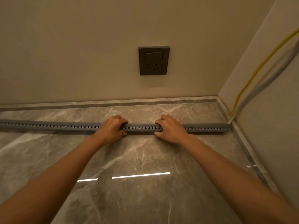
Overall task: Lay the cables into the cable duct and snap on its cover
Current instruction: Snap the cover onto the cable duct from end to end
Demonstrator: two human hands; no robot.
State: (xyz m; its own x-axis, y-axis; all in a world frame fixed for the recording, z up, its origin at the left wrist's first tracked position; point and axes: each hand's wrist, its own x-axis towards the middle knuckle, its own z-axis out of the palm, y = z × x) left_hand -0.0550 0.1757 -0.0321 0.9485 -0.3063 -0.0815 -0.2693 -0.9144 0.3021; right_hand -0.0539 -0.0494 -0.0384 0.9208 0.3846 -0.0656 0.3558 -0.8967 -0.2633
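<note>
We note a dark wall socket (153,60) on the matte wall above. A yellow cable (252,78) and a grey cable (265,81) run down the right wall to the corner. The grey, slotted cable duct (140,127) lies along the glossy veined marble surface (129,159). Our left hand (111,129) and right hand (171,129), set apart, each grip it, fingers curled over the top.

duct (140,126): grey matt plastic, slotted
floor (129,159): glossy veined marble-look tile
wall (80,54): smooth matt beige paint
socket (153,60): dark satin plastic
</note>
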